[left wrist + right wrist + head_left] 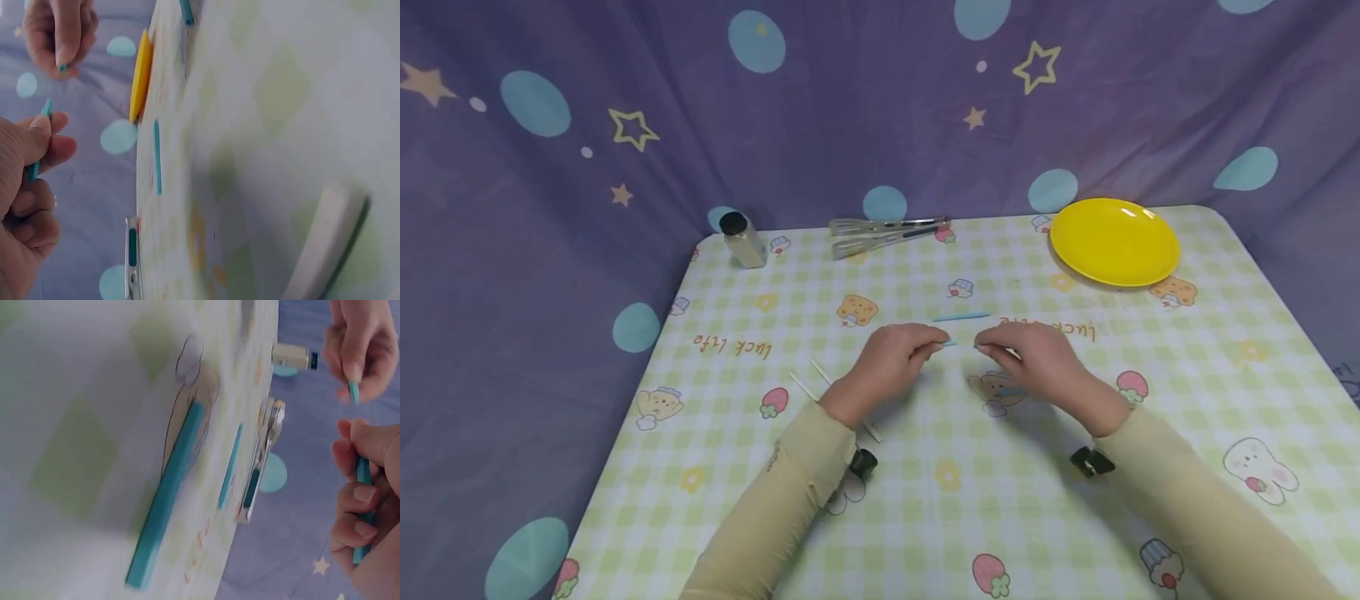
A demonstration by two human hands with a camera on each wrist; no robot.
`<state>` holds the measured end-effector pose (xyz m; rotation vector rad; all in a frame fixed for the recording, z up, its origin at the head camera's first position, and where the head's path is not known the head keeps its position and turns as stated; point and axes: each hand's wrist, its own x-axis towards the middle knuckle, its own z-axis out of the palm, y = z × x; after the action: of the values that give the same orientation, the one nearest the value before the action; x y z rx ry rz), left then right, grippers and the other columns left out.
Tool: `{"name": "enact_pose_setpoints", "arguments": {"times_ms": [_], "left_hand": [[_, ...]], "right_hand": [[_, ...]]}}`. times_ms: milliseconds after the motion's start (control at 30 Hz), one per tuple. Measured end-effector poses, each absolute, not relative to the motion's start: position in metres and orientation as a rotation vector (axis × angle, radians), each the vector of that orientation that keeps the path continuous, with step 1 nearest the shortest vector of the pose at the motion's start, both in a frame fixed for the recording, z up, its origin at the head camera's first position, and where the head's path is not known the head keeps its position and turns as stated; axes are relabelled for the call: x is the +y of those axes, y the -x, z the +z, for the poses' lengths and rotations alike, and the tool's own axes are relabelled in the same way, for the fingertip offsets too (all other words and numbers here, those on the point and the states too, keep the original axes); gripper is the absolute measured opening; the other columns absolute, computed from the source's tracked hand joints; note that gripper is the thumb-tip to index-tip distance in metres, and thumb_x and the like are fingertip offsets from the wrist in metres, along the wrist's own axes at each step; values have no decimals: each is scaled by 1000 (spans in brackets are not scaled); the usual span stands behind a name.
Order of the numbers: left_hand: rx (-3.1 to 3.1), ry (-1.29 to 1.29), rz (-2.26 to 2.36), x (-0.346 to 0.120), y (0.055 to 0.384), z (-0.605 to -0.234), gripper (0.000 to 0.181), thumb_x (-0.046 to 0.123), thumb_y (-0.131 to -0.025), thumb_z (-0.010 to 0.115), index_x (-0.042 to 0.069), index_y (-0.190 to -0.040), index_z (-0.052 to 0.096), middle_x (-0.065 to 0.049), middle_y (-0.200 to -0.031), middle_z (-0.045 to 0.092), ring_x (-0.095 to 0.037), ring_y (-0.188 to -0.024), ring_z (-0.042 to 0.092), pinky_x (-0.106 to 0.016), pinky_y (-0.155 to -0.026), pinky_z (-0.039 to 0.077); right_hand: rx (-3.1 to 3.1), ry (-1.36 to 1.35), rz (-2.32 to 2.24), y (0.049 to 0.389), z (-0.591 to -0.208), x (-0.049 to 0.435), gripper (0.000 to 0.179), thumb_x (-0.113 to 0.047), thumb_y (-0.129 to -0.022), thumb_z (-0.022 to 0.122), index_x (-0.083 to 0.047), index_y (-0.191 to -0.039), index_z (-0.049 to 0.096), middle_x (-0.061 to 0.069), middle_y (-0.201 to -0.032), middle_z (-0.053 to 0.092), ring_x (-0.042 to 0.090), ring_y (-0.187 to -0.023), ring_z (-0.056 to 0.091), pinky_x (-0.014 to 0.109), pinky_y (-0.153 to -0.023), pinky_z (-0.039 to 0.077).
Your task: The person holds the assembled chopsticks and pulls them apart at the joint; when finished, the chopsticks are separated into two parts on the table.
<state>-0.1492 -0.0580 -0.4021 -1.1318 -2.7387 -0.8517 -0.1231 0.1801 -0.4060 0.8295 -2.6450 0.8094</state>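
My left hand (889, 357) pinches a short blue-green stick (34, 169) between thumb and fingers, its tip poking out toward the other hand. Facing it across a small gap, my right hand (1037, 358) holds another blue-green stick (363, 509), which runs along the palm under curled fingers. Both hands are raised above the tablecloth. One loose blue-green stick (962, 317) lies just beyond the fingertips. A second loose stick (165, 500) is on the cloth below the right hand, partly covered by it in the head view. White sticks (805, 386) lie beside and under the left wrist.
Metal tongs (887, 237) rest along the table's back edge. To their left stands a jar (747, 243) with a black lid. A yellow plate (1115, 242) sits at the back right. Behind the checked table hangs a purple curtain (850, 108).
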Motion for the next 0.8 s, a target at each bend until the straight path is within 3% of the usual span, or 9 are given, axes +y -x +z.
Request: {"name": "enact_pose_setpoints", "arguments": {"times_ms": [167,400,600,800], "left_hand": [[-2852,1034,-844,-63,157,-401,23,14,-100,55,11,-118,68,-2,-111,70,-14,-98,66,-32,-89,50],[-3017,1033,-754,-55,174,-406,35,1,-100,48,10,-133,58,-1,-102,68,-16,-104,62,-33,-98,44],[-3033,856,-747,-44,186,-412,17,13,-99,57,10,-115,64,-2,-105,70,-18,-98,65,-33,-87,50],[-3047,815,-585,-29,200,-419,11,15,-98,59,11,-104,67,-2,-97,70,-19,-89,65,-33,-82,50]], "right_hand": [[-2740,-765,866,126,-402,190,13,-6,-94,63,-6,-103,73,5,-93,72,18,-75,64,41,-72,52],[-2940,-775,802,126,-404,203,32,6,-94,52,4,-125,60,13,-100,72,29,-89,68,49,-85,50],[-2939,-747,760,123,-412,210,22,4,-90,63,0,-112,65,11,-95,72,27,-76,66,46,-78,51],[-3037,-673,739,122,-417,211,12,-1,-86,70,-4,-98,74,6,-93,73,26,-86,67,44,-81,51]]}}
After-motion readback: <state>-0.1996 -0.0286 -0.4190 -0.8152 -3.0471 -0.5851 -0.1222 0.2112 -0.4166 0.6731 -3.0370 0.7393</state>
